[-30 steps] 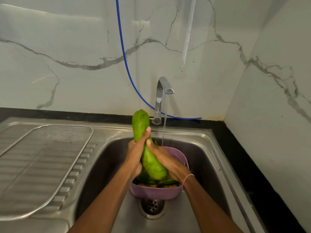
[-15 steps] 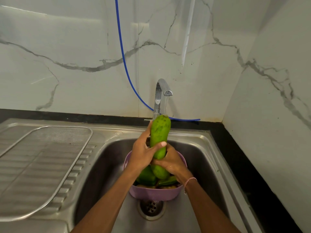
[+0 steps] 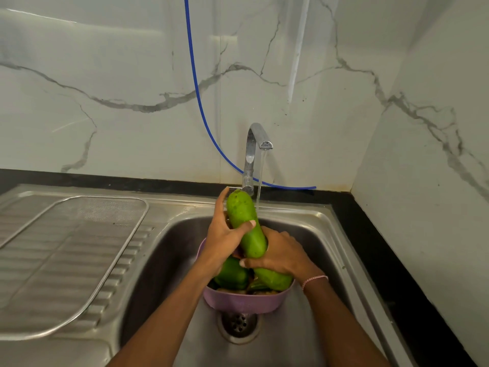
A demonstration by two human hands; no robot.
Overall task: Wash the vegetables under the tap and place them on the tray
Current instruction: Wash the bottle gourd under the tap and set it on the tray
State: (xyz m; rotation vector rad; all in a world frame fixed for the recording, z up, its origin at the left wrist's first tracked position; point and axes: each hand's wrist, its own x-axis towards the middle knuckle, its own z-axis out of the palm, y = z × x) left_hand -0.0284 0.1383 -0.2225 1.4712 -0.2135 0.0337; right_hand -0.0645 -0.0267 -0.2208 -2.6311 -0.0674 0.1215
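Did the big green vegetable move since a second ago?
Yes. The green vegetable swung its top end to the right, from well left of the tap to just in front of its base, beside the water stream.

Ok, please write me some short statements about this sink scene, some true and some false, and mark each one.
1. The left hand and the right hand both grip the long green gourd. True.
2. The tap is turned off. False: water runs from its spout.
3. The purple bowl stands outside the sink. False: it sits in the basin, above the drain.
4. Another green vegetable lies in the bowl. True.
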